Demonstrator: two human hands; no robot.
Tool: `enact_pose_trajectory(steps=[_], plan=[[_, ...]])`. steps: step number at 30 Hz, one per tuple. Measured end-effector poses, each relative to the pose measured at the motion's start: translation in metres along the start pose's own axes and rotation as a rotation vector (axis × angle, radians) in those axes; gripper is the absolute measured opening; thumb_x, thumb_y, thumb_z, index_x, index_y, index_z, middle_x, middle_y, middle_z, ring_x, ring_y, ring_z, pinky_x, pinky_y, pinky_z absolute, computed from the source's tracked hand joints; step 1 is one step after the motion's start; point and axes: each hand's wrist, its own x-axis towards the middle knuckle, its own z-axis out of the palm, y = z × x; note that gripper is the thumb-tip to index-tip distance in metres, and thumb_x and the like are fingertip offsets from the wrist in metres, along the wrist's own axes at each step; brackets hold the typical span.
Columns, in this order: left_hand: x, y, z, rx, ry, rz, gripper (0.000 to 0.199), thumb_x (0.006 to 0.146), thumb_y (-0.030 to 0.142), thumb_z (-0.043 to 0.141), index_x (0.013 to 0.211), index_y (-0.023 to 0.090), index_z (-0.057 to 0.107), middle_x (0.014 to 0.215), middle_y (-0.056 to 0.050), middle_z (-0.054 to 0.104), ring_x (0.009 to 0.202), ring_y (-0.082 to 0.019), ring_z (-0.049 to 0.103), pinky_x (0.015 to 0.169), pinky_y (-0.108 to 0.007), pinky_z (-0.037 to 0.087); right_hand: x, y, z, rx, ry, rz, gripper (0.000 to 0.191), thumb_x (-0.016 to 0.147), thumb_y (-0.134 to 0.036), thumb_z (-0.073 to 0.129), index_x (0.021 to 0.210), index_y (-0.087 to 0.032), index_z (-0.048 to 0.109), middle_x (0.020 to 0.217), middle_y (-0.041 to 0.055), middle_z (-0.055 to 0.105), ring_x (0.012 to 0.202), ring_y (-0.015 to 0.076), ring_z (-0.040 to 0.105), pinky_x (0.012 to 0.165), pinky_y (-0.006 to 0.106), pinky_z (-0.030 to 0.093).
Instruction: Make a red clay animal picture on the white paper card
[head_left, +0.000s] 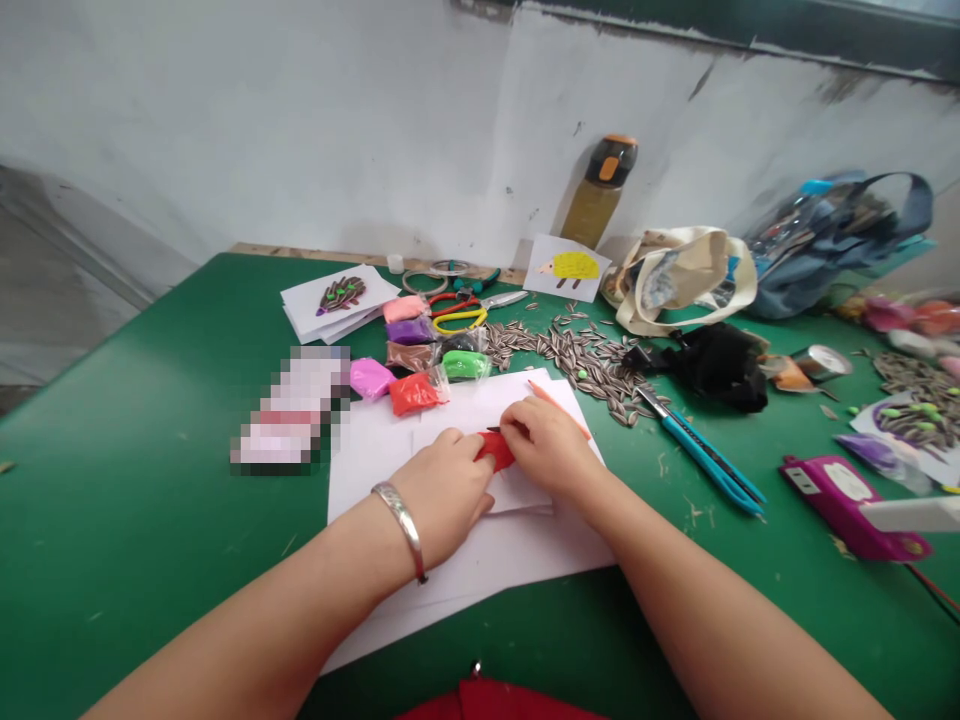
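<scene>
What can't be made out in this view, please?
All in the head view:
Red piece: partly covered by the left hand and right hand.
Dark sliver: too small to identify.
Pixelated item: masked by blocks.
Blue bag: contents blurred.
Decorated sheet: cut off by the right edge.

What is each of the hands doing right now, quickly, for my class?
Left hand: partly closed, fingers on the red piece.
Right hand: fingertips pinched together at the red piece's edge; whether they grip anything cannot be told.

Craft workspace, green table (172, 400), clay packets (416, 392)
</scene>
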Motion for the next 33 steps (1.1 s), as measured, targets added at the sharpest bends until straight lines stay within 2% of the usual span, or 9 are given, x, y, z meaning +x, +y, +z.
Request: enact_pose_trajectory(steps=[6, 12, 18, 23, 28, 33], plan=[[-0.002, 0.0, 0.0, -0.039, 0.029, 0.004, 0.027, 0.087, 0.022, 0.055, 0.111, 0.014, 0.061, 0.11, -0.01, 0.06, 0.097, -0.025, 0.053, 0.085, -0.038, 0.045, -0.001, -0.005, 0.002, -0.114, 0.021, -0.013, 0.022, 0.088, -0.014, 0.045, 0.073, -0.018, 0.06, 0.075, 0.0045, 0.059, 0.074, 0.0173, 0.053, 0.066, 0.029, 0.036], [-0.002, 0.0, 0.001, -0.037, 0.036, 0.011, 0.026, 0.087, 0.021, 0.054, 0.111, 0.014, 0.062, 0.11, -0.011, 0.06, 0.096, -0.026, 0.053, 0.085, -0.038, 0.044, -0.001, -0.007, 0.002, -0.059, 0.016, 0.011, 0.02, 0.087, -0.013, 0.045, 0.077, -0.017, 0.061, 0.077, 0.0045, 0.06, 0.076, 0.0167, 0.054, 0.068, 0.028, 0.037], [-0.001, 0.001, -0.001, -0.035, 0.014, 0.001, 0.026, 0.087, 0.022, 0.055, 0.11, 0.014, 0.062, 0.11, -0.011, 0.06, 0.097, -0.026, 0.053, 0.087, -0.038, 0.044, 0.0, -0.008, 0.002, -0.14, 0.022, 0.022, 0.022, 0.088, -0.014, 0.044, 0.075, -0.018, 0.061, 0.076, 0.0048, 0.06, 0.074, 0.0178, 0.053, 0.064, 0.03, 0.035], [-0.002, 0.0, 0.002, -0.026, 0.026, 0.011, 0.026, 0.088, 0.023, 0.054, 0.11, 0.012, 0.062, 0.109, -0.012, 0.06, 0.097, -0.026, 0.053, 0.087, -0.039, 0.045, 0.0, -0.009, 0.0, -0.07, 0.006, 0.018, 0.019, 0.087, -0.013, 0.045, 0.077, -0.018, 0.06, 0.077, 0.0042, 0.061, 0.075, 0.0166, 0.054, 0.066, 0.028, 0.036], [-0.001, 0.0, 0.0, -0.005, 0.021, 0.018, 0.024, 0.088, 0.024, 0.054, 0.106, 0.013, 0.064, 0.105, -0.011, 0.061, 0.097, -0.026, 0.053, 0.087, -0.039, 0.044, 0.0, -0.01, 0.0, -0.143, 0.009, 0.027, 0.021, 0.088, -0.015, 0.045, 0.074, -0.018, 0.06, 0.076, 0.0049, 0.06, 0.074, 0.0176, 0.053, 0.062, 0.029, 0.034], [0.0, 0.001, -0.001, -0.009, 0.038, 0.026, 0.023, 0.087, 0.024, 0.056, 0.105, 0.013, 0.065, 0.104, -0.011, 0.061, 0.095, -0.026, 0.053, 0.085, -0.038, 0.044, 0.0, -0.008, 0.0, -0.087, -0.004, 0.003, 0.019, 0.087, -0.014, 0.045, 0.075, -0.018, 0.06, 0.077, 0.0044, 0.06, 0.076, 0.0172, 0.054, 0.065, 0.029, 0.036]])
